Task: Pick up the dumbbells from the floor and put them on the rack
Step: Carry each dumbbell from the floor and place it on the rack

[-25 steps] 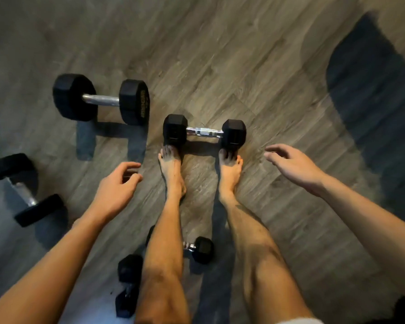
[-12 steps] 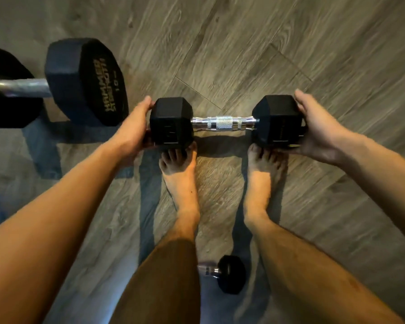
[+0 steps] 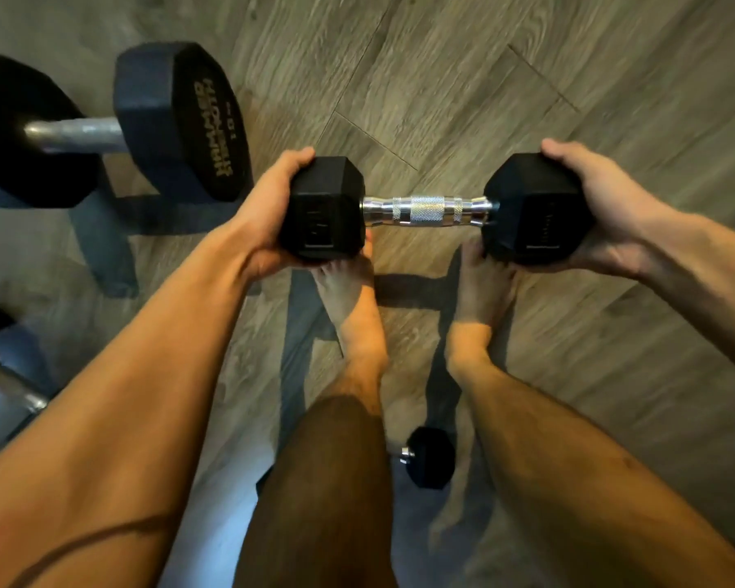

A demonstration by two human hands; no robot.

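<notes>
Head view: left hand and right hand grip dumbbell ends; pickup step, rack carry next.

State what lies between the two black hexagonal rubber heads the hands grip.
Only the knurled chrome handle spans that gap, shown in the head view.

Blk hex dumbbell, chrome handle, horiz., off floor, larger dumbbell lying left
</notes>
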